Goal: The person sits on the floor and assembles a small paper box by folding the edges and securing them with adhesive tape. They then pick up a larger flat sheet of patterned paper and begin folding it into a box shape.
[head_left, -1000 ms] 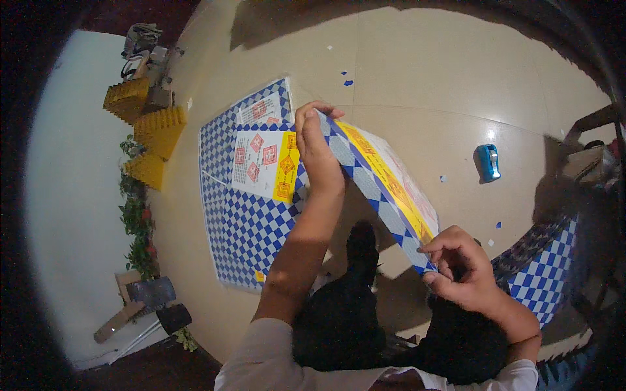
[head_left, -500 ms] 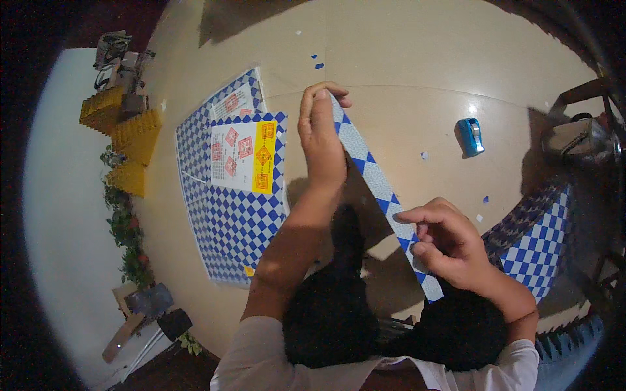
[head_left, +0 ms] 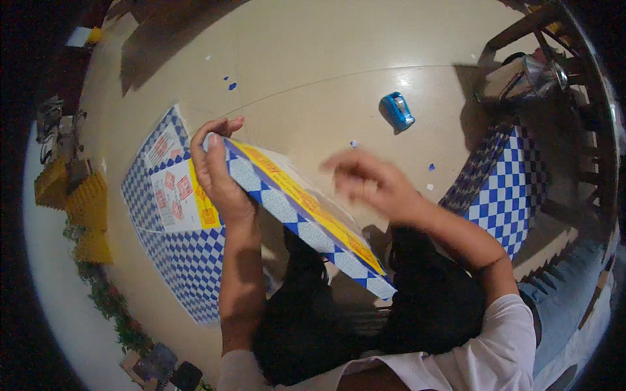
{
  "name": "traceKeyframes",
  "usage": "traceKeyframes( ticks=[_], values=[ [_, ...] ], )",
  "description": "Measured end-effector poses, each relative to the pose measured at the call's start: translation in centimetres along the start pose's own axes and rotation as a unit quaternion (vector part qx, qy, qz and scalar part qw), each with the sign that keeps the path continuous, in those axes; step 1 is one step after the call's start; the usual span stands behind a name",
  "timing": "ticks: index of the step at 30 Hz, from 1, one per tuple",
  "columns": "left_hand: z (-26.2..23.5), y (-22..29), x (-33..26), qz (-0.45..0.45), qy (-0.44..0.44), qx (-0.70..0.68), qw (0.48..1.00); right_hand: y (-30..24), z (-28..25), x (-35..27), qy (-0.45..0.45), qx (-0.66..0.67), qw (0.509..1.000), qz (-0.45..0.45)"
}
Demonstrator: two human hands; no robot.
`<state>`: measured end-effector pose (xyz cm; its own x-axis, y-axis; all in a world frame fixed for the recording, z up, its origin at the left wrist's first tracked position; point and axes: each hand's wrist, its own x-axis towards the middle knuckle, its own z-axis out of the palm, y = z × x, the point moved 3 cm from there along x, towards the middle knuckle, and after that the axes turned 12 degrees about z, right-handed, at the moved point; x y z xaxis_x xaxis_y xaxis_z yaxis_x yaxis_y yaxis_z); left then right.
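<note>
My left hand point(head_left: 223, 173) is closed round the upper left end of a flat blue-and-white checkered packet point(head_left: 306, 225), its thumb on the near edge. The packet slants down to the right above my knees, its narrow side facing me. A yellow printed band runs along its upper face, which is seen at a steep angle. My right hand point(head_left: 368, 182) hovers to the right of the packet, smeared by motion, fingers apart and nothing visible in them. Other flat checkered packets point(head_left: 179, 260) with white and yellow labels lie on the floor to the left.
A blue tape dispenser point(head_left: 398, 111) lies on the tiled floor point(head_left: 293, 72) ahead, among small paper scraps point(head_left: 232, 86). At right stand a checkered stack point(head_left: 502, 189), a metal pot point(head_left: 521, 81) and a dark wooden frame point(head_left: 544, 29). Yellow folded pieces point(head_left: 88, 199) and plants point(head_left: 107, 300) line the left.
The packet has tilted, so its yellow-banded upper face now shows. My right hand has come off its edge and lifted away. The whole view has shifted, with floor objects moving leftward.
</note>
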<state>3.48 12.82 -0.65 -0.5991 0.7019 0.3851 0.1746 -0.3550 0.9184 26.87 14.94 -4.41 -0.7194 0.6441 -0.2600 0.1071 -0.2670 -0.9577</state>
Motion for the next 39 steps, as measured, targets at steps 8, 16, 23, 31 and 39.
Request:
traceKeyframes(
  ticks=[8,16,23,31,39],
  values=[
    [1.1,0.6,0.1,-0.028,-0.031,0.034,0.999,20.9,-24.8,2.7,0.355,-0.257,0.876,0.203],
    [0.5,1.1,-0.6,-0.042,-0.011,0.07,0.997,22.3,-24.4,3.7,0.306,0.031,0.89,0.337],
    [0.5,0.9,-0.4,-0.042,-0.013,0.05,0.998,22.8,-25.3,4.2,0.295,0.025,0.89,0.346],
    [-0.1,0.7,-0.4,-0.032,-0.021,0.047,0.998,22.2,-21.8,1.3,0.286,0.228,0.885,0.288],
    [-0.1,0.4,-0.3,-0.02,-0.032,0.053,0.998,26.9,-21.2,1.3,0.301,0.282,0.878,0.242]
  ],
)
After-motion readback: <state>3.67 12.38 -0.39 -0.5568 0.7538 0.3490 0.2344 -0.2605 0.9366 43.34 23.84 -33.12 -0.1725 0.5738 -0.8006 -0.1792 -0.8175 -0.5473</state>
